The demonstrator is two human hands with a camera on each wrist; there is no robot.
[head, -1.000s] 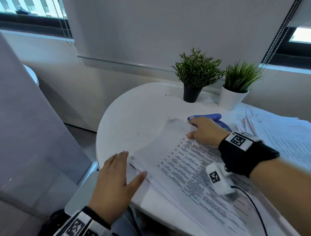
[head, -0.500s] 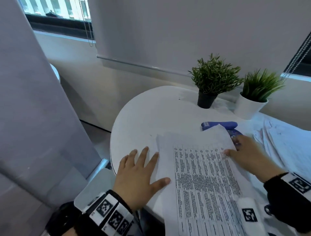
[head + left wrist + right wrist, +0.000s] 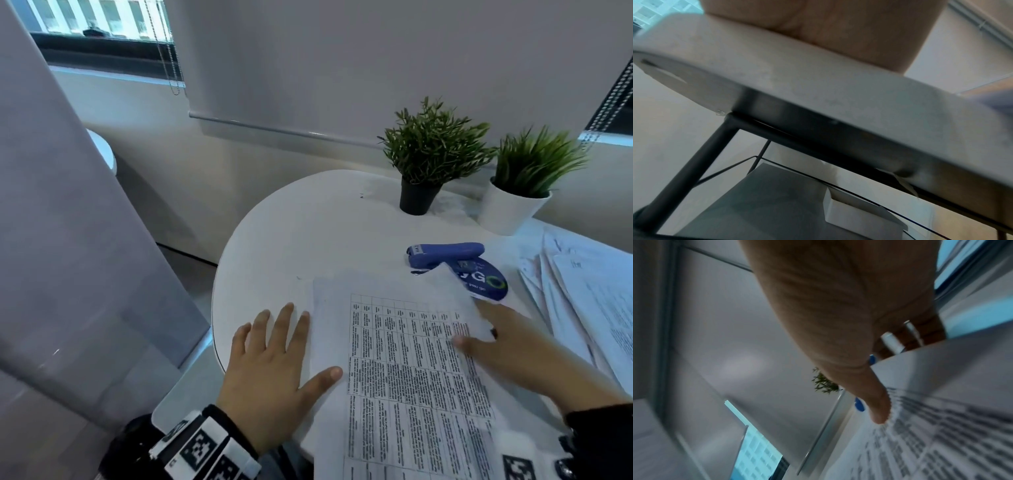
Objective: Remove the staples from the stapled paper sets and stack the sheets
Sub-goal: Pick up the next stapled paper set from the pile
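Observation:
A set of printed sheets (image 3: pixel 404 359) with a table of text lies on the round white table (image 3: pixel 308 233), hanging over its near edge. My left hand (image 3: pixel 274 363) lies flat on the table with fingers spread, its thumb on the sheets' left margin. My right hand (image 3: pixel 507 346) pinches the sheets' right edge: the thumb (image 3: pixel 877 404) presses on top and the fingers are hidden beneath the paper. In the left wrist view only my palm (image 3: pixel 838 32) on the table rim (image 3: pixel 818 97) shows. No staple is visible.
A blue stapler (image 3: pixel 445 253) and a blue round disc (image 3: pixel 486 282) lie just beyond the sheets. A fanned pile of papers (image 3: pixel 589 301) covers the right side. Two potted plants, one in a black pot (image 3: pixel 418 197) and one in a white pot (image 3: pixel 510 212), stand at the back.
The sheets have swung from lying diagonally to pointing away from me. My right hand slid from their far corner by the stapler to the right edge. My left hand moved forward onto the table.

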